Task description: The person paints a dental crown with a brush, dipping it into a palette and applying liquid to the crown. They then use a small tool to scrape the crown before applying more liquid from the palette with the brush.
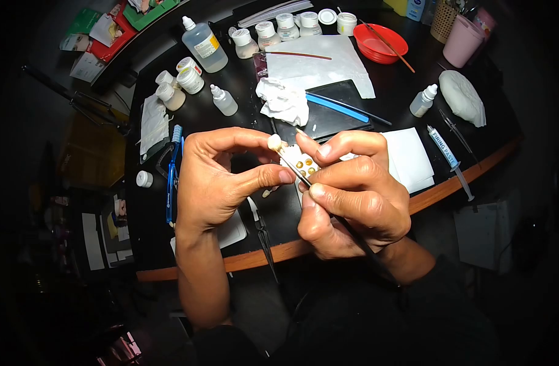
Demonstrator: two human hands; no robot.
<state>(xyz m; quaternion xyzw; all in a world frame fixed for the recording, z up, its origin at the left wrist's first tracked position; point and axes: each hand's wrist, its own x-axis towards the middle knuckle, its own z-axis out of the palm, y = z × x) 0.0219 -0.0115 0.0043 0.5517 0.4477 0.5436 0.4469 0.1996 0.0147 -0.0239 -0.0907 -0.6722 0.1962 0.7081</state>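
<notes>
Between the thumb and index finger of my left hand (221, 174) is a small cream-coloured tooth crown (274, 143). My right hand (359, 195) grips a slim brush-like tool (299, 176) with a dark handle and shiny metal front, pen-style. Its tip reaches right up to the crown; the tip's shape is too small to make out. Just behind the fingers, partly hidden, lies a white piece with round yellow-brown spots (301, 163). Dark tweezers (262, 235) rest below, between my forearms.
Crumpled tissue (284, 100) and a blue-handled tool (337, 107) lie beyond my hands. Lidded jars (265, 35), a large bottle (206, 47) and a red bowl (381, 44) stand farther back. On the right are a dropper bottle (423, 102) and a firing paste syringe (445, 151).
</notes>
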